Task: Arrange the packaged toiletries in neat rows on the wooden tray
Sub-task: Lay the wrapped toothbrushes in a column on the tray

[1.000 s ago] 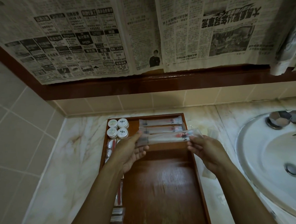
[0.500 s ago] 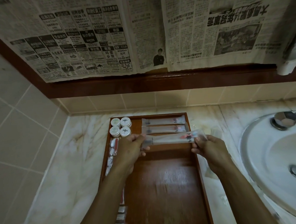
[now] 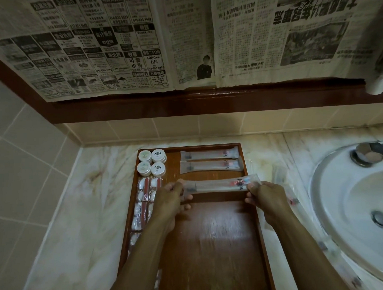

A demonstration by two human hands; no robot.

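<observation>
While a long clear packet (image 3: 219, 184) is being held crosswise over the wooden tray (image 3: 215, 239), its two ends are being pinched: the left hand (image 3: 170, 196) is being closed on the end at 9 o'clock and the right hand (image 3: 265, 195) on the end at 3 o'clock. Whether the packet is touching the tray floor cannot be told. Just beyond it, toward 12 o'clock, two matching packets (image 3: 210, 160) are being kept in the tray, lying parallel one behind the other against the far rim. At the tray's 11 o'clock corner four small round white-lidded jars (image 3: 152, 162) are being kept in a two-by-two block, touching one another. Along the 9 o'clock wall a row of small clear sachets with red strips (image 3: 146, 189) is being kept in line, running back toward 6 o'clock and partly hidden by the left forearm. The near half of the tray floor is being left bare. More clear packets (image 3: 281, 179) are lying on the marble counter (image 3: 79, 217) at the tray's 3 o'clock side, between it and the white sink (image 3: 349, 203)
</observation>
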